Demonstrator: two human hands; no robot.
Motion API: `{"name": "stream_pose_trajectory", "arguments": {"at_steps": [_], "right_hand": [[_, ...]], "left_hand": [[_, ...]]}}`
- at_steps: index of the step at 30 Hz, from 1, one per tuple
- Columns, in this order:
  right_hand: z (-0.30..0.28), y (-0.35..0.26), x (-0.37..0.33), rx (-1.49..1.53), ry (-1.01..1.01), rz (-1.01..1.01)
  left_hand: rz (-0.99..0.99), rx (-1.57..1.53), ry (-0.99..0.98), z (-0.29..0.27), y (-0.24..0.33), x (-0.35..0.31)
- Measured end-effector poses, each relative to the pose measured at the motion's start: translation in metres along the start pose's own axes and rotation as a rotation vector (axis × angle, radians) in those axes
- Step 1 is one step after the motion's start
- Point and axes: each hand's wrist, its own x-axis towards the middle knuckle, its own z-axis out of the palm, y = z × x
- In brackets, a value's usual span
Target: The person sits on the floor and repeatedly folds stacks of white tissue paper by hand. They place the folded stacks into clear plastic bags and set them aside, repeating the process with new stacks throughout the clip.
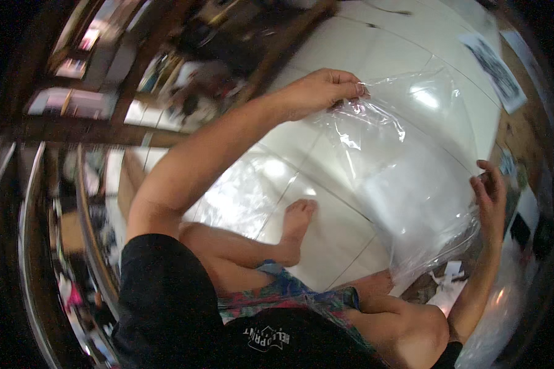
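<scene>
One big, clear, shiny plastic bag [406, 141] is spread out between the two hands of a person who sits low on the white tile floor [345, 249]. Think of the bag as the middle of a clock, with twelve far from the person's tummy.

The left hand [341, 89] is at eleven o'clock. Its thumb and fingers are pinched tight on the top left corner of the bag. I think it pinches there so the thin plastic is lifted and does not flop down. The right hand [489, 187] is at three o'clock, just beside the bag's right edge. Its fingers are bent a bit, with a gap between them and the thumb. I can't tell if it touches the plastic. Maybe it is there to keep that side wide.

So the bag lies between the hands: down and to the right of the left one, and to the left of the right one. A white, flat, soft-edged thing [415, 200] shows through its lower part. I can't tell if it is inside or under the plastic.

A loose, crinkly clear plastic piece [237, 194] lies on the floor at nine o'clock, probably put there out of the way. A bare foot [295, 230] is at eight. A grey and white printed paper sheet [495, 71] lies at one o'clock.
</scene>
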Motion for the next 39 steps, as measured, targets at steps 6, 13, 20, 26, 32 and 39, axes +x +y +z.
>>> {"name": "stream_pose_trajectory", "arguments": {"at_steps": [6,13,20,26,32,39], "right_hand": [[0.078,-0.094,0.105,-0.217,-0.308,-0.447],[0.121,-0.099,0.144,0.041,-0.235,-0.469],[0.042,0.071,0.071,-0.353,-0.044,-0.161],[0.018,0.105,-0.010,-0.525,-0.048,-0.011],[0.054,0.098,0.004,-0.632,-0.207,0.126],[0.050,0.091,0.021,-0.643,-0.358,0.297]], "left_hand": [[-0.152,0.079,0.429,-0.052,-0.043,-0.150],[-0.366,-0.367,1.409,0.001,-0.197,-0.297],[-0.905,-0.110,1.695,0.047,-0.350,-0.433],[-0.180,0.105,1.124,-0.049,-0.262,-0.298],[-0.419,0.205,-0.149,-0.016,-0.113,-0.109],[-0.706,-0.411,-0.160,0.196,-0.164,-0.036]]}}
